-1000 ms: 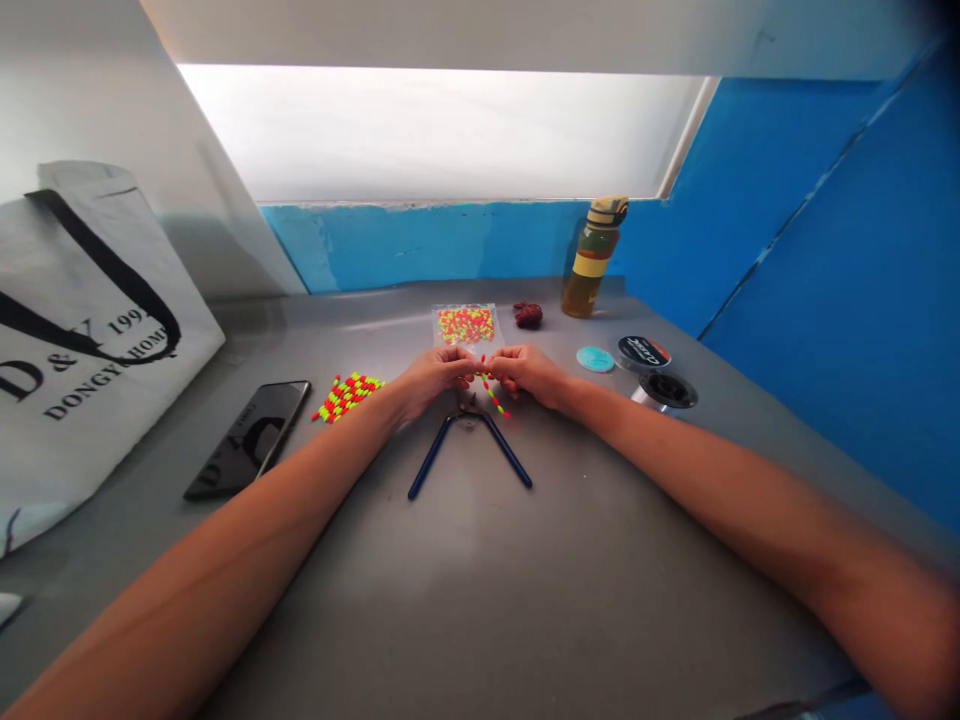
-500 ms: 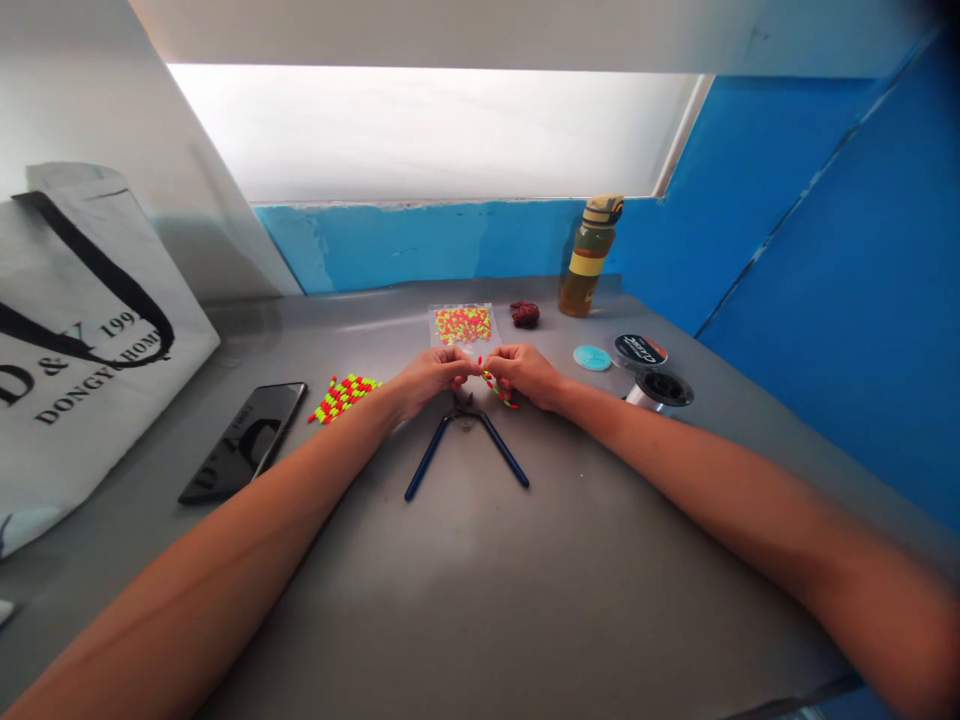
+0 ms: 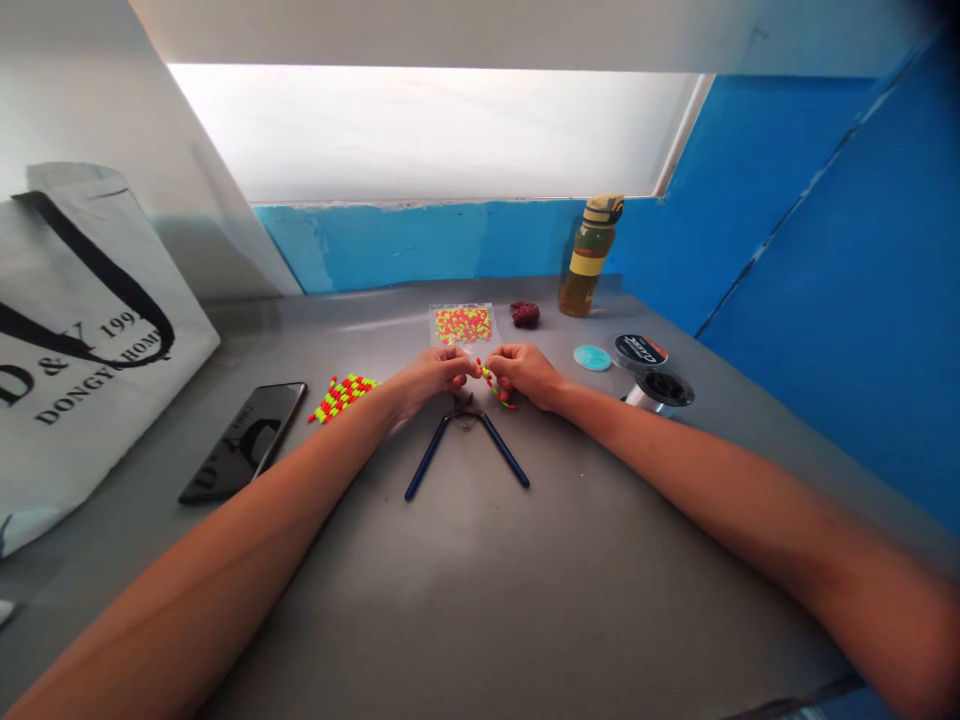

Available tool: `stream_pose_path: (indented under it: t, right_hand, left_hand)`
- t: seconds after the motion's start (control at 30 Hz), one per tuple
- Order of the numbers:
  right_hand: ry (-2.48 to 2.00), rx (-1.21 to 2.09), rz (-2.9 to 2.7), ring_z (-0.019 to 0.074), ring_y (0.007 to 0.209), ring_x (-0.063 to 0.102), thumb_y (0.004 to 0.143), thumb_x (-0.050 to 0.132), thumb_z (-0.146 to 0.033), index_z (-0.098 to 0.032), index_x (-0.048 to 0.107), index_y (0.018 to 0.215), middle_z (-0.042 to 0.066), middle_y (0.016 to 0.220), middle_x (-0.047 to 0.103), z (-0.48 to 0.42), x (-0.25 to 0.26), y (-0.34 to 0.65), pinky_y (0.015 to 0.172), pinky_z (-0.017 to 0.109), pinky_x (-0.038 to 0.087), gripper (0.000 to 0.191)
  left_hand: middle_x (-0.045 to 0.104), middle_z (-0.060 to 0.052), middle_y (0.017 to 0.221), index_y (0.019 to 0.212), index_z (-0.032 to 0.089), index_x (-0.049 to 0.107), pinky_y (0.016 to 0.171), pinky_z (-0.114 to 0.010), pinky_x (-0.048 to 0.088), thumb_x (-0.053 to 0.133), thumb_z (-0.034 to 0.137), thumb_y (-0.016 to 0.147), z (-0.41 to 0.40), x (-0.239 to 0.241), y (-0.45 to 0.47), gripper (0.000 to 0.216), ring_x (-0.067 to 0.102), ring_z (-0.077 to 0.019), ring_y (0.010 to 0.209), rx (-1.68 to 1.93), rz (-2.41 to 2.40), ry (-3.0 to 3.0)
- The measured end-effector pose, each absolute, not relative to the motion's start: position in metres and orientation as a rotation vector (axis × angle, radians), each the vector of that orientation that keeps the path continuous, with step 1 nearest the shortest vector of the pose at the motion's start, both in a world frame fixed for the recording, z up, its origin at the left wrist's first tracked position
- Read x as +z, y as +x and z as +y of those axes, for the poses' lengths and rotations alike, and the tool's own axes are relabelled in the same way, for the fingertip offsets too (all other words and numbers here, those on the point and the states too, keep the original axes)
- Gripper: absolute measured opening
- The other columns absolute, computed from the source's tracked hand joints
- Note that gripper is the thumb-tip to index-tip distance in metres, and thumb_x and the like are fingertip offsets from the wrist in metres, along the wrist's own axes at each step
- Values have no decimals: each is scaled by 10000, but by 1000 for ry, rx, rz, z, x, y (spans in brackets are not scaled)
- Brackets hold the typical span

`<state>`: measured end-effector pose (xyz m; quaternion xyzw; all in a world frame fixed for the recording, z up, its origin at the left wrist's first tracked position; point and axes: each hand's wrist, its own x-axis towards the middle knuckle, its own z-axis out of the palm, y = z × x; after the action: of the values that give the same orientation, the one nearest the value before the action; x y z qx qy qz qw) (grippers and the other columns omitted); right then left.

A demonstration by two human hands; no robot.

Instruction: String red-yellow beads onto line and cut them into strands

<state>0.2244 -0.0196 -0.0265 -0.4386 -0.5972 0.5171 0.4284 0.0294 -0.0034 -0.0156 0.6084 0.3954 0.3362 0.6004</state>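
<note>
My left hand [image 3: 429, 378] and my right hand [image 3: 527, 373] meet over the middle of the grey table [image 3: 480, 580], both pinched. Between them runs a short string of red and yellow-green beads [image 3: 495, 385], hanging from my right fingers; my left fingertips pinch its upper end. Just below the hands lie blue-handled pliers [image 3: 465, 445], handles spread apart towards me. A clear bag of the same beads [image 3: 463, 325] lies right behind the hands. A bundle of finished bead strings [image 3: 345, 395] lies to the left.
A black phone [image 3: 244, 440] lies left, beside a white tote bag [image 3: 67, 340]. At the back right stand a bottle [image 3: 589, 258], a dark red lump [image 3: 525, 314], a round teal lid [image 3: 592, 357] and two line spools [image 3: 652, 370]. Blue walls close the right side.
The bead string has been drawn in closer under my right hand and hangs shorter. Both hands stay almost in place.
</note>
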Motion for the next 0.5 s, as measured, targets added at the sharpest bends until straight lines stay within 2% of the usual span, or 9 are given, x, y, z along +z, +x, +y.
stream_pose_path:
  t: [0.2,0.37,0.5]
  right_hand:
    - [-1065,1344,-1504,99,420,486,765,640,-249,-181,578,693,-25,505,520,-21,-25,226,384,202,377,117]
    - [-996,1403,-1488,90,493,486,749,638,-232,-171,592,694,0,635,566,-17,-26,229,436,207,422,94]
    - [-988,1433,-1471,90,499,479,752,638,-228,-159,610,705,3,648,561,-15,-25,230,465,222,456,88]
  left_hand:
    - [600,10,764,863,158,643,642,-235,432,767,274,733,-6,-13,29,213,517,-82,647,801,864,1327]
    - [622,-2,814,925,151,638,642,-238,446,796,300,735,-6,-12,29,288,533,-73,637,775,888,1340]
    - [654,-27,888,973,153,651,671,-242,460,822,298,721,-3,-17,28,338,577,-87,700,787,894,1350]
